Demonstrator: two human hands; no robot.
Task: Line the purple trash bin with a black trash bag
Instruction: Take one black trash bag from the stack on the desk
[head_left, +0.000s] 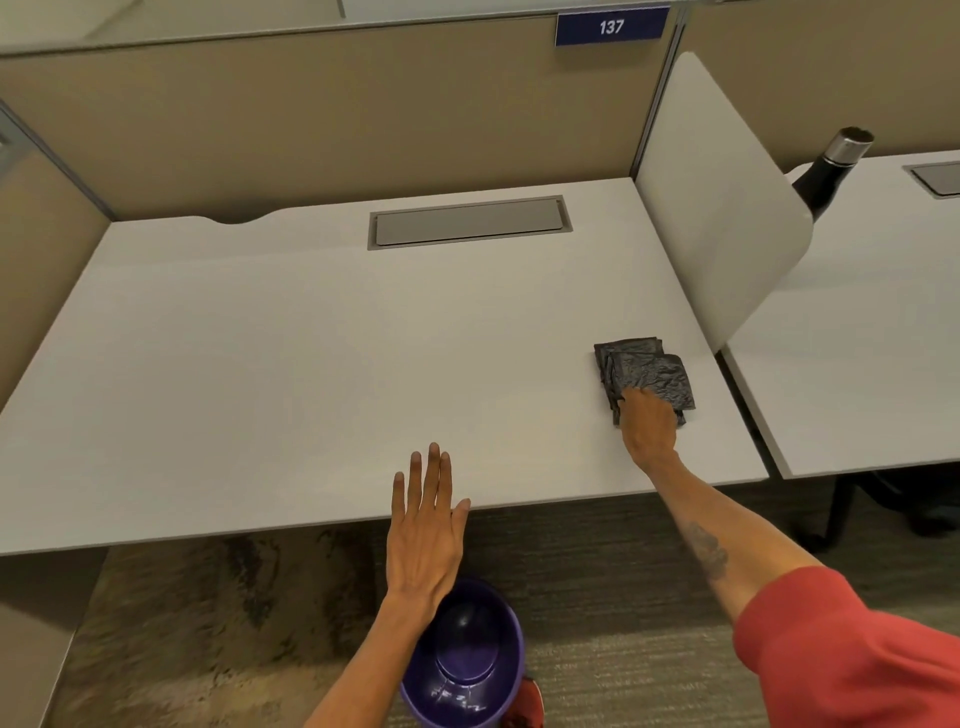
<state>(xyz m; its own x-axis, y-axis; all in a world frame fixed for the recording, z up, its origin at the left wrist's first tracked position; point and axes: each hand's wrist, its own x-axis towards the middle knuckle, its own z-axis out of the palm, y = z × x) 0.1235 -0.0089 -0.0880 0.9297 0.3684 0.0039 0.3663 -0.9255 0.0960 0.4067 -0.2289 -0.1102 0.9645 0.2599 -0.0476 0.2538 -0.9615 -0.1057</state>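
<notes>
A folded black trash bag (647, 366) lies on the white desk (311, 364) near its right edge. My right hand (649, 423) rests on the bag's near end, fingers curled onto it; whether it grips the bag is unclear. The purple trash bin (511, 631) stands on the carpet below the desk's front edge, open and with no liner inside. My left hand (428, 530) hovers flat with fingers spread over the desk edge, just above the bin, holding nothing.
A grey cable hatch (467, 222) sits at the back of the desk. A white divider panel (722, 208) stands on the right, with a dark bottle (831, 166) behind it on the neighbouring desk. Beige partition walls close the back and left.
</notes>
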